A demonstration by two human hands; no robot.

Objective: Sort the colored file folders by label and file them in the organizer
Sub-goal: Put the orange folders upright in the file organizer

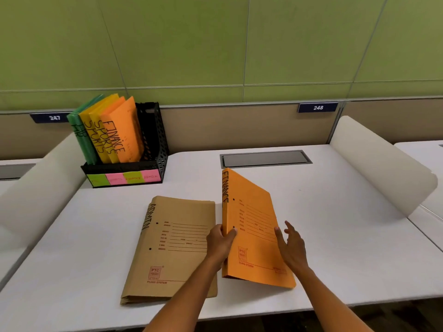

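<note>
An orange folder marked FINANCE [254,221] is tilted up off the white desk, spine to the left. My left hand [219,243] grips its spine edge. My right hand [291,245] rests on its cover with fingers spread. A brown stack of folders marked ADMIN [175,248] lies flat just left of it. The black organizer [153,140] stands at the back left. It holds a green HR folder [80,135], two yellow SPORTS folders [98,133] and an orange FINANCE folder [124,130]. Its rightmost slot is empty.
Green and pink sticky labels [123,179] line the organizer's front. A grey cable hatch [265,158] is set into the desk behind the held folder. White curved dividers [381,161] border the desk on both sides. A green partition wall rises behind.
</note>
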